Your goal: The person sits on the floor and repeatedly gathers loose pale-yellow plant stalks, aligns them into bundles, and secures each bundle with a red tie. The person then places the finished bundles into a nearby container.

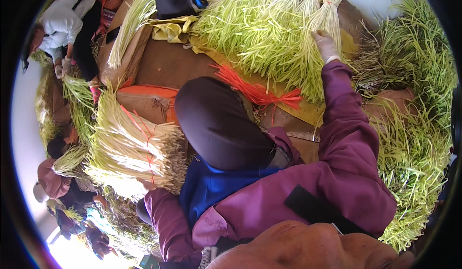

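My right hand [326, 46], in a pale glove, is closed on the side of a tied bundle of pale yellow-green chives [327, 13], just below its red tie. This bundle lies at the right end of a row of similar chive bundles [249, 27], their pale stem ends pointing away from me. My left hand [147, 185] is at the near edge of a thick stack of chive bundles [124, 148] bound with red ties. Glare and the sleeve hide most of its fingers. A bunch of red plastic tie strips [258, 88] lies between my knee and the row.
Loose green chives [415, 153] are heaped along the right. An orange-topped brown block [146, 99] sits left of my knee. More pale chives [131, 23] lie over a brown padded block [139, 49]. A co-worker in white [66, 20] handles chives at upper left; others sit at lower left.
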### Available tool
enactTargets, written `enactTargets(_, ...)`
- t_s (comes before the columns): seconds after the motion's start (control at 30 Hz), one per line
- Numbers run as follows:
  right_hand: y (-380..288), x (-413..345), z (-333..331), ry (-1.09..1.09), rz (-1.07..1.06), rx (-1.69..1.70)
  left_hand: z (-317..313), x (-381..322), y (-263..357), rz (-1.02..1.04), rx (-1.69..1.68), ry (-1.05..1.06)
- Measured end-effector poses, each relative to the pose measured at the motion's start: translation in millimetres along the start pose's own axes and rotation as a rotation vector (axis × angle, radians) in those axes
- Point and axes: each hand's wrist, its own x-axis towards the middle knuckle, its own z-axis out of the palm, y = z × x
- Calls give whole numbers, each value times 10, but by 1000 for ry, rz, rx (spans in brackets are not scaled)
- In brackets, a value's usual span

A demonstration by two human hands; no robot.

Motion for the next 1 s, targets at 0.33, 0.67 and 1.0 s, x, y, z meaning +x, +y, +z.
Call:
enactTargets(0.33,1234,1432,-290,-9,74,-381,-170,-233,324,-33,149,196)
enactTargets(0.67,1544,2063,-162,128,371,-131,131,-349,514,-57,222,294)
enactTargets(1.0,1640,2544,-99,148,361,-112,209,-392,501,-64,224,333)
